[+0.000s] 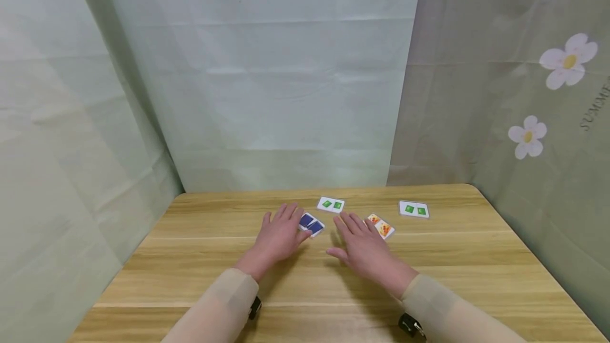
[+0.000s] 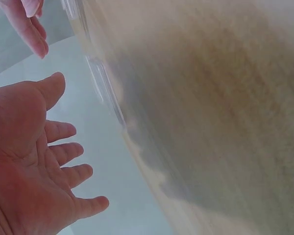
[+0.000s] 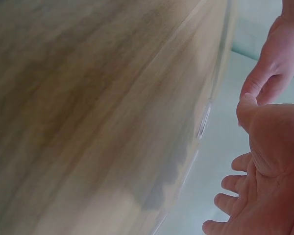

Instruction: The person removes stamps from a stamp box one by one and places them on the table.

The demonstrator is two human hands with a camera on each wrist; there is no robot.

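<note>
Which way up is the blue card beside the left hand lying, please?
Face up, flat on the wooden table: the blue card shows two blue shapes on a white face, touching the left hand fingertips.

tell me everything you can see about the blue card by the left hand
The blue card is a small white-edged rectangle with two dark blue shapes printed side by side. It looks like thin stiff card or plastic. It lies flat and face up on the wooden table, turned at a slant to the table's edge. The left hand lies spread beside it, thumb tip at its near edge; whether they touch is unclear. No other card overlaps it.
</note>
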